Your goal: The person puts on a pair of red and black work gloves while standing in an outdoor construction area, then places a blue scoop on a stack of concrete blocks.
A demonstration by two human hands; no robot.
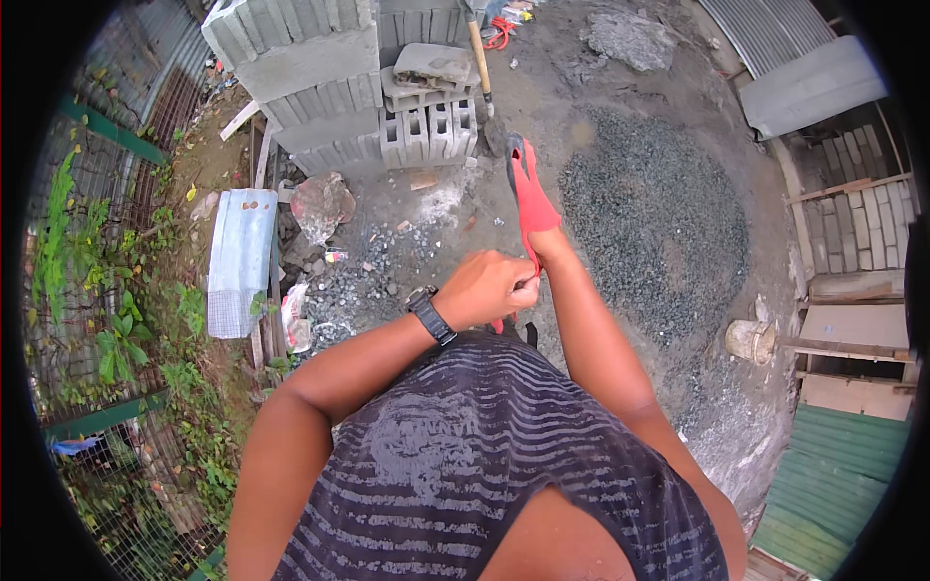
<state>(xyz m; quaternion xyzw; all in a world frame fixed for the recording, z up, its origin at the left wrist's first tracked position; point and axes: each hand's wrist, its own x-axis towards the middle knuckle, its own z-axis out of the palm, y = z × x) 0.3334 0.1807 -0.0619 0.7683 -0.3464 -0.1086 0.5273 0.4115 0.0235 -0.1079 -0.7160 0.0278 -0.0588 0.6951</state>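
My right hand [534, 201] wears a red work glove with dark patches at the fingers. It stretches forward over the ground, fingers pointing away from me, with nothing seen in it. My left hand [487, 289] is bare and closed, its thumb and fingers pinching the red glove's cuff at my right wrist. Around the left wrist is a black watch [430, 316]. A small red piece [498, 325] shows just below the left hand, mostly hidden; what it belongs to I cannot tell.
Concrete hollow blocks [325, 77] stand stacked ahead to the left. Beside them leans a shovel [480, 63] with a wooden handle. A wide gravel pile [654, 218] lies to the right, near a dirty bucket [750, 342]. Metal sheeting [239, 261] and plants edge the left side.
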